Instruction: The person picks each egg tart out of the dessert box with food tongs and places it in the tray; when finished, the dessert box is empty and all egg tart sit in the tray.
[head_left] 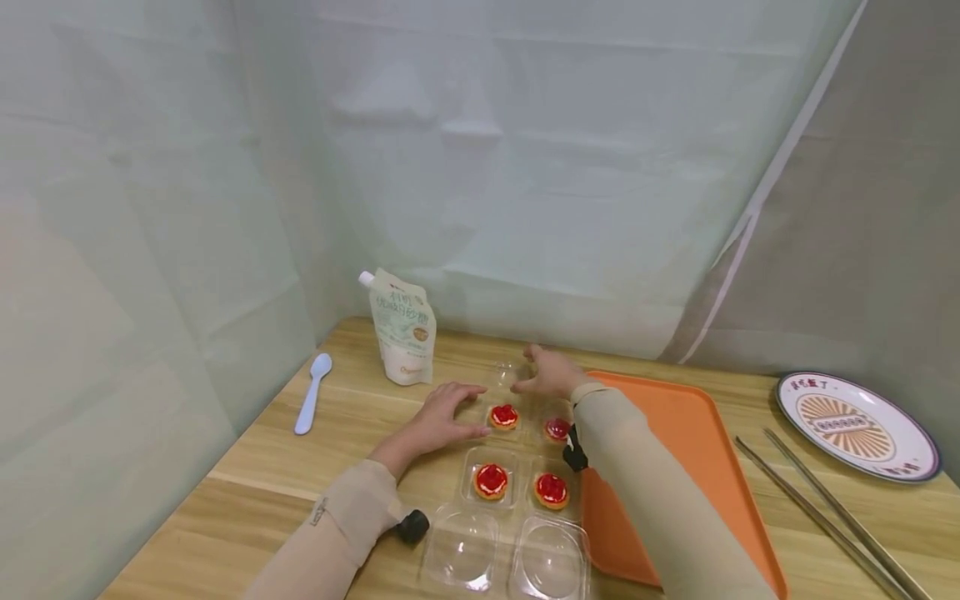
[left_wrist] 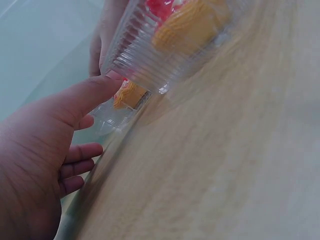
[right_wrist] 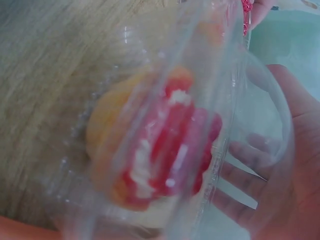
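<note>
Four-tart layout aside, several red-topped tarts sit in clear plastic boxes on the wooden table. My left hand (head_left: pixel 438 421) reaches in from the left, fingers spread, beside the back left tart (head_left: pixel 503 417). In the left wrist view its thumb (left_wrist: pixel 95 92) lies right at the ridged edge of a clear box (left_wrist: pixel 145 60). My right hand (head_left: pixel 551 375) stretches over the back right tart (head_left: pixel 557 429), fingers apart beside a clear lid (head_left: pixel 506 375). In the right wrist view that hand's fingers (right_wrist: pixel 245 175) show extended behind clear plastic, near a tart (right_wrist: pixel 165 145).
Two transparent lids (head_left: pixel 461 546) lie at the front, below the front tarts (head_left: pixel 491 481). An orange tray (head_left: pixel 675 425) lies under the right forearm. Further right are metal tongs (head_left: pixel 832 508) and a plate (head_left: pixel 855 425). A pouch (head_left: pixel 405 329) and a spoon (head_left: pixel 311 396) are left.
</note>
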